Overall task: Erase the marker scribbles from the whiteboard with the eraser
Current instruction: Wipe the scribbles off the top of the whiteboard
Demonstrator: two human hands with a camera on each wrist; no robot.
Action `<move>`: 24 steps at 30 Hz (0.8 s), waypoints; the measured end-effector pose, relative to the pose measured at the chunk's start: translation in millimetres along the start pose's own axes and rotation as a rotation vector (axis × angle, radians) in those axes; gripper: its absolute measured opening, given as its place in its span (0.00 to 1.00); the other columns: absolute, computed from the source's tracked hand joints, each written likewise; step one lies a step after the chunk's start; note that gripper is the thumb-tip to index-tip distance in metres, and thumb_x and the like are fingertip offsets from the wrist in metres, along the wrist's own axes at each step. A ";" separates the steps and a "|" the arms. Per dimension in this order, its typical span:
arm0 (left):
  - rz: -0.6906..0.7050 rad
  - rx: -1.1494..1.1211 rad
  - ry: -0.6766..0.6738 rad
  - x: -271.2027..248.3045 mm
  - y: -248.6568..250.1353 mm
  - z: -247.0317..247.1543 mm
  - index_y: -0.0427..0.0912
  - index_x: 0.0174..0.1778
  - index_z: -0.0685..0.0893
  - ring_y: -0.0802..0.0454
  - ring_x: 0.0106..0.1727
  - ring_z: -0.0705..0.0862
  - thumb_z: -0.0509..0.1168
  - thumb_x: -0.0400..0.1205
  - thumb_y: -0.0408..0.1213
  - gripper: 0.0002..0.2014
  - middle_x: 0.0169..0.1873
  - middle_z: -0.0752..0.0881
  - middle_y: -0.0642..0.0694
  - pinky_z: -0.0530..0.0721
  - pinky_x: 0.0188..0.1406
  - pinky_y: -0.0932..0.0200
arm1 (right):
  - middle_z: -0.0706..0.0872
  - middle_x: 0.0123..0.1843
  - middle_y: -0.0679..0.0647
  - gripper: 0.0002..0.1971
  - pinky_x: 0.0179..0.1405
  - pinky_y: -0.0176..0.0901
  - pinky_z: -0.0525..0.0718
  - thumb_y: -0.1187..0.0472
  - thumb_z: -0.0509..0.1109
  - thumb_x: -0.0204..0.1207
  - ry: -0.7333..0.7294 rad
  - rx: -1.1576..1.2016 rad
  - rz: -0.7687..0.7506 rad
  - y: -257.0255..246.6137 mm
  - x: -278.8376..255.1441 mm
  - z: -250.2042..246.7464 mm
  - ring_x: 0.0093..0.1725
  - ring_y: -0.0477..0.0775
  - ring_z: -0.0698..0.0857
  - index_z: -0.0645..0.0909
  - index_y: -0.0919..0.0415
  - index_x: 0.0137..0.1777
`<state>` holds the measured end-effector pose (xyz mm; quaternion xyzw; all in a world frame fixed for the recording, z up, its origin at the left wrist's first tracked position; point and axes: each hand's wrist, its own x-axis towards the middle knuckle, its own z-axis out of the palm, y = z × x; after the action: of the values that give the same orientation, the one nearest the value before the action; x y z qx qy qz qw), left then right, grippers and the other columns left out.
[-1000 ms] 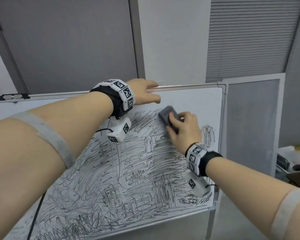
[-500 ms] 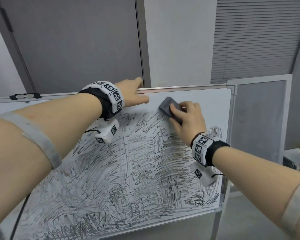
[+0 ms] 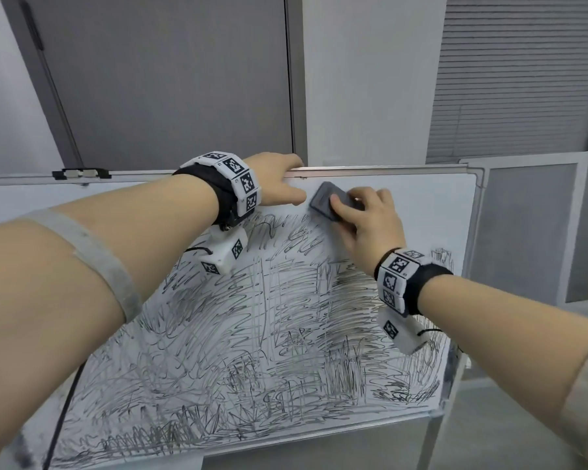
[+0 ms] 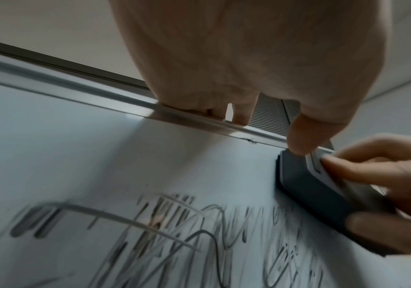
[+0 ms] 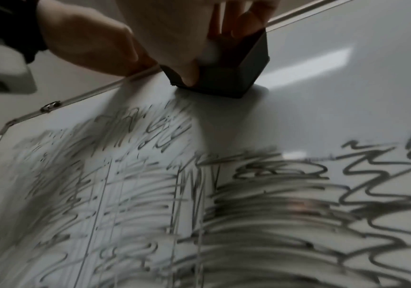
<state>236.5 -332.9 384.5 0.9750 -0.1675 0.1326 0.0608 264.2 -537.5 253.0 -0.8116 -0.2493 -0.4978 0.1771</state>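
Observation:
A tilted whiteboard (image 3: pixel 431 205) is covered with dense black marker scribbles (image 3: pixel 269 334) over most of its face. My right hand (image 3: pixel 364 218) grips a dark grey eraser (image 3: pixel 326 200) and presses it flat on the board near the top edge. A cleaner strip runs below the eraser (image 5: pixel 224 81) down through the scribbles (image 5: pixel 150 194). My left hand (image 3: pixel 279 181) holds the board's metal top rim (image 3: pixel 370 169), fingers curled over it and thumb on the front. In the left wrist view the thumb (image 4: pixel 305 136) sits just beside the eraser (image 4: pixel 318 196).
A grey framed panel (image 3: pixel 530 225) stands just right of the board. Grey wall panels (image 3: pixel 170 79) and closed blinds (image 3: pixel 523 72) are behind. A black clip (image 3: pixel 80 174) sits on the rim at the left. A black cable (image 3: pixel 62 418) hangs at the lower left.
My right hand has slid the eraser up the board from the scribbled area to just under the top rim, beside my left thumb. The left hand stays on the rim.

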 end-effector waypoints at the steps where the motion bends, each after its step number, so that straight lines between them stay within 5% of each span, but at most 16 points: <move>1: -0.006 0.002 0.002 -1.7 -1.0 -0.7 0.52 0.67 0.78 0.45 0.50 0.85 0.64 0.64 0.56 0.33 0.51 0.88 0.49 0.86 0.53 0.47 | 0.82 0.58 0.58 0.17 0.40 0.45 0.75 0.58 0.75 0.74 -0.019 0.009 -0.037 -3.7 -6.3 3.2 0.52 0.63 0.74 0.86 0.54 0.63; 6: -0.013 0.001 -0.003 -7.4 -3.6 -3.6 0.52 0.65 0.78 0.45 0.48 0.85 0.64 0.62 0.54 0.32 0.48 0.88 0.48 0.87 0.51 0.45 | 0.83 0.58 0.58 0.18 0.37 0.53 0.83 0.60 0.77 0.71 -0.292 -0.016 -0.301 -7.4 -58.0 23.2 0.49 0.61 0.75 0.86 0.52 0.62; 15: -0.005 0.075 -0.016 -6.8 -15.7 -12.2 0.47 0.73 0.74 0.41 0.56 0.84 0.60 0.68 0.59 0.37 0.57 0.86 0.44 0.84 0.59 0.46 | 0.84 0.57 0.56 0.17 0.36 0.43 0.72 0.60 0.72 0.74 -0.047 -0.080 -0.121 -14.7 28.0 -6.6 0.51 0.64 0.75 0.86 0.51 0.63; 20: -0.038 0.087 0.050 -19.3 -52.3 -19.2 0.40 0.59 0.70 0.38 0.41 0.82 0.67 0.77 0.45 0.19 0.41 0.82 0.41 0.80 0.38 0.49 | 0.82 0.56 0.57 0.15 0.33 0.49 0.81 0.56 0.72 0.76 -0.165 -0.018 -0.224 -31.4 -9.8 19.3 0.51 0.61 0.74 0.85 0.53 0.62; 24: -0.052 0.096 0.052 -19.6 -58.4 -19.6 0.44 0.59 0.71 0.40 0.42 0.83 0.67 0.76 0.40 0.18 0.42 0.83 0.43 0.81 0.38 0.50 | 0.82 0.54 0.59 0.17 0.32 0.53 0.82 0.61 0.76 0.72 -0.256 -0.009 -0.315 -40.2 -35.0 40.8 0.48 0.62 0.75 0.86 0.55 0.62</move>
<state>234.1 -269.0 393.5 0.9771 -0.1339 0.1640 0.0215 256.9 -491.0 205.2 -0.8199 -0.3914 -0.4134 0.0602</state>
